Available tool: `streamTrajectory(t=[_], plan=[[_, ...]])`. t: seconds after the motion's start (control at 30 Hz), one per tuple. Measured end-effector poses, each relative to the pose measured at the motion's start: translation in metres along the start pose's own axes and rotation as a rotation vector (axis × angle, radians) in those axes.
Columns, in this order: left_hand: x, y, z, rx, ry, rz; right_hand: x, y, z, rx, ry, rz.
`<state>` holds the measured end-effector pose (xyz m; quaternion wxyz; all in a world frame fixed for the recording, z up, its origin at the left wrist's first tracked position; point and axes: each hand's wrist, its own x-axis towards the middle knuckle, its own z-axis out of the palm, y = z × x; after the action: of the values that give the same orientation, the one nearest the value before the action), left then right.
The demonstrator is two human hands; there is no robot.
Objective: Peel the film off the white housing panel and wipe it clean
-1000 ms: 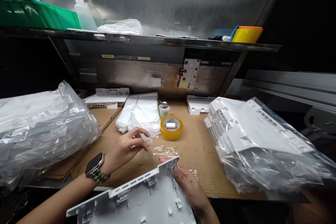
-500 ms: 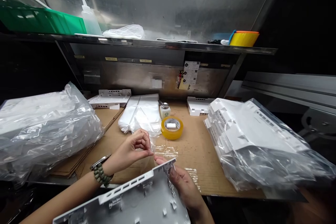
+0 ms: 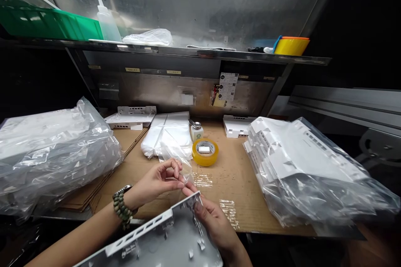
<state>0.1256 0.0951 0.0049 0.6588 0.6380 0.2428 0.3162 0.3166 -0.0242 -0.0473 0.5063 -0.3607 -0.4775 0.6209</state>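
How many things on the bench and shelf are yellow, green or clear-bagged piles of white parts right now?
Yellow: 2, the tape roll and the bowl on the shelf.
Green: 1, the bin on the shelf.
Bagged piles of white parts: 2, the left pile and the right pile.
Total: 5

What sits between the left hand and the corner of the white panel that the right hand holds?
Nothing visible. The left hand pinches a clear strip, probably tape, right beside the corner of the white panel, which the right hand holds. The tape roll lies farther back on the cardboard, apart.
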Motion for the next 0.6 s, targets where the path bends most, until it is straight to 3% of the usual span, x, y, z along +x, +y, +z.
streamTrajectory(t=[0.33,0.6], plan=[[-0.004,-0.006,-0.010,0.063,0.016,-0.027,-0.001,-0.001,0.002,0.107,0.116,0.003],[-0.003,-0.002,-0.011,0.263,0.052,0.086,-0.001,0.001,-0.003,0.131,0.125,-0.005]])
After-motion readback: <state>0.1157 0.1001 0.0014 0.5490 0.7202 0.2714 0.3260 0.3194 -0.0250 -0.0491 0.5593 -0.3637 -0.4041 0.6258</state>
